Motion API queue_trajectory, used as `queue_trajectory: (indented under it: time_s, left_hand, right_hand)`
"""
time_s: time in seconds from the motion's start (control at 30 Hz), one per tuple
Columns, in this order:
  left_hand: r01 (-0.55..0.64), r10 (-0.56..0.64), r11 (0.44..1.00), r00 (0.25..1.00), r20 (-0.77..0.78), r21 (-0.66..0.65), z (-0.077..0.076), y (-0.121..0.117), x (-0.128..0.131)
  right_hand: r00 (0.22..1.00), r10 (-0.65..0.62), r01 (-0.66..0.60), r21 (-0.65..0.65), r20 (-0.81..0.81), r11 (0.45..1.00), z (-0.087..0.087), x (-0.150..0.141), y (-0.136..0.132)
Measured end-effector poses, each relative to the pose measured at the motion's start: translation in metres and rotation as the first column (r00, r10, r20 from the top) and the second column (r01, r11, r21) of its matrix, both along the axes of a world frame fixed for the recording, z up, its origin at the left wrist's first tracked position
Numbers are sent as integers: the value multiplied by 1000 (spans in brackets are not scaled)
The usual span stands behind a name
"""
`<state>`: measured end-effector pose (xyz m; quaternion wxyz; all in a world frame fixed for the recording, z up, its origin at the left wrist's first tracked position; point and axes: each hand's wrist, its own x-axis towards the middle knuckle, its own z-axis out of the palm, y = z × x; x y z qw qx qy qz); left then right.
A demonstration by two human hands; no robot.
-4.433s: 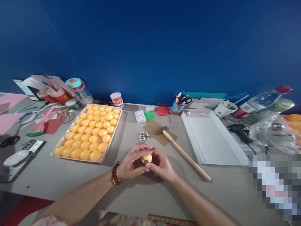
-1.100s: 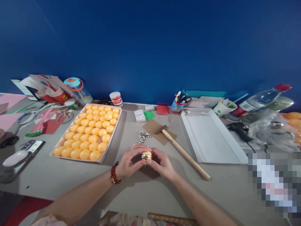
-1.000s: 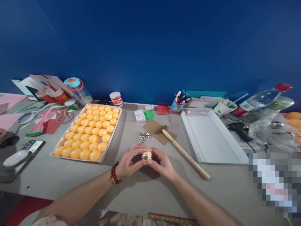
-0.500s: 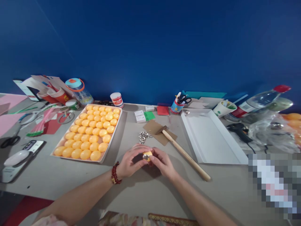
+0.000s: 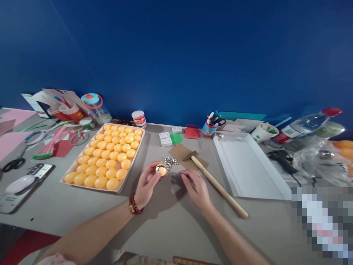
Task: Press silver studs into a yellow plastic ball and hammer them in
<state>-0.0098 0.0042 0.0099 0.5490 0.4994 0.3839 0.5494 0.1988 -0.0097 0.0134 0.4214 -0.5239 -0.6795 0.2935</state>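
My left hand (image 5: 149,184), a red bead bracelet on its wrist, grips an orange ping-pong ball (image 5: 161,169) between thumb and fingers. Shiny silver pieces form a band on the ball; the fingers cover part of it. My right hand (image 5: 196,187) is apart from the ball, low over the table, with thumb and forefinger slightly parted and nothing clearly between them. A tiny glint shows just left of its fingertips, too small to name. Just beyond the ball lies a small heap of silver pieces (image 5: 171,162). A hammer (image 5: 220,186) rests right of my right hand, its head on brown sandpaper-like sheets (image 5: 179,151).
At left stands a shallow box (image 5: 119,189) with rows of orange balls. A white tray (image 5: 253,167) lies at right, near a glue gun (image 5: 284,162) and a plastic bottle (image 5: 303,123). Small white boxes (image 5: 165,140) and a pen cup (image 5: 209,129) stand at the back. A phone (image 5: 41,173) lies far left.
Both hands were together around the ball. Now the left hand has carried it left and away from me, beside the silver heap, and the right hand has let go and moved right.
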Motion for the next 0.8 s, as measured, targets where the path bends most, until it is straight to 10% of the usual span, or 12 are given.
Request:
queue_trajectory:
  time_s: [0.53, 0.8]
  left_hand:
    - [125, -124, 992, 992, 29, -20, 5, -5, 5]
    - [149, -149, 989, 988, -34, 0, 8, -5, 3]
  right_hand:
    - [892, 58, -129, 129, 448, 983, -11, -7, 7]
    - [991, 87, -87, -8, 99, 996, -9, -7, 2]
